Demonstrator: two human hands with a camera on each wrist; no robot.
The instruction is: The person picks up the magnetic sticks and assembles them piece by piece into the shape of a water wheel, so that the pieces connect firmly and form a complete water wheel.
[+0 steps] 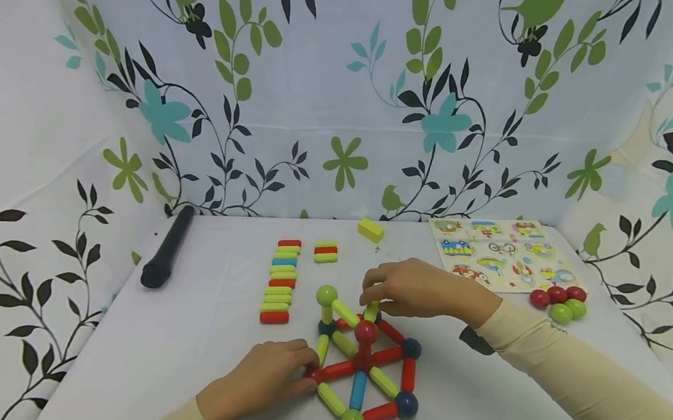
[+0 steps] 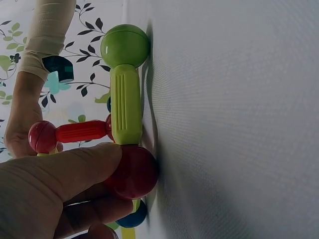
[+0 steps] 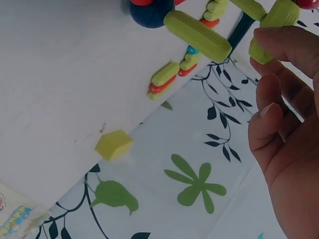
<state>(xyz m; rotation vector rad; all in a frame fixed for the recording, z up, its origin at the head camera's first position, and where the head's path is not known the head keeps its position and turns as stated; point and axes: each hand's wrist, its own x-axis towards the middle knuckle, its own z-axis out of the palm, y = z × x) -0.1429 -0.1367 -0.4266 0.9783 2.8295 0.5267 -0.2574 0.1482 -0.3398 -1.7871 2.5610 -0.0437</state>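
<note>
In the head view, a hexagonal frame of magnetic sticks and balls lies on the white table, with a red stick topped by a red ball (image 1: 366, 331) rising at its centre. A green ball (image 1: 326, 296) tops another upright at the back left. My left hand (image 1: 270, 374) pinches the red corner ball (image 2: 133, 173) between thumb and fingers, beside a light green stick (image 2: 126, 102). Over the back of the frame, my right hand (image 1: 408, 289) pinches a light green stick (image 3: 273, 31). Close to it, another light green stick (image 3: 199, 36) stands from a navy ball (image 3: 151, 12).
A black microphone (image 1: 167, 250) lies at the left. Behind the frame are a long row of sticks (image 1: 279, 283), a short row (image 1: 326, 251) and a yellow block (image 1: 370, 230). A picture board (image 1: 507, 255) and several red and green balls (image 1: 561, 314) lie back right.
</note>
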